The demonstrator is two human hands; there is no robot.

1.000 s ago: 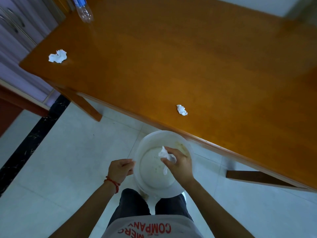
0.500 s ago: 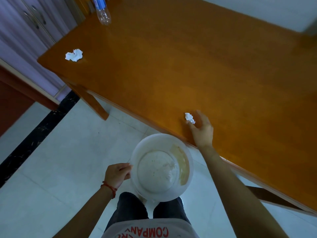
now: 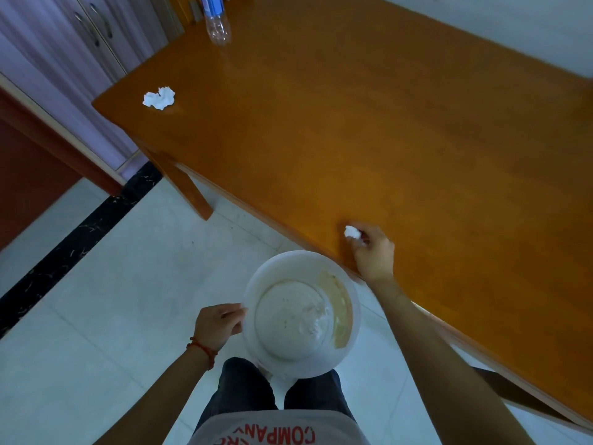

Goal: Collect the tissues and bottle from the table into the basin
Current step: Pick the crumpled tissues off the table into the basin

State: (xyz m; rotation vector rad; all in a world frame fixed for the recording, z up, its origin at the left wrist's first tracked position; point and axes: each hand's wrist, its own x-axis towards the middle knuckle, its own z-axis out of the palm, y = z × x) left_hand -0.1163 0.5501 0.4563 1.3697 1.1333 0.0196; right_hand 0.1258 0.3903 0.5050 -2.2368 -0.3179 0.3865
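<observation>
My left hand [image 3: 219, 326] grips the left rim of a white plastic basin [image 3: 348, 303], held below the table edge in front of my legs; a white tissue [image 3: 316, 326] lies inside it. My right hand [image 3: 373, 252] rests on the orange wooden table [image 3: 369, 123] near its front edge, fingers pinched on a small crumpled tissue [image 3: 352, 232]. A larger crumpled tissue [image 3: 159, 97] lies near the table's far left corner. A clear plastic bottle [image 3: 216, 20] with a blue label lies at the table's far edge.
A table leg [image 3: 189, 191] stands left of the basin. Pale cabinet doors [image 3: 80, 43] and a dark red panel [image 3: 29, 175] sit at the left. The floor is white tile with a black strip [image 3: 80, 229].
My right hand dropped a tissue into the basin, reached up to the table and closed on the small tissue near the edge. The view shifted so the table objects appear further right.
</observation>
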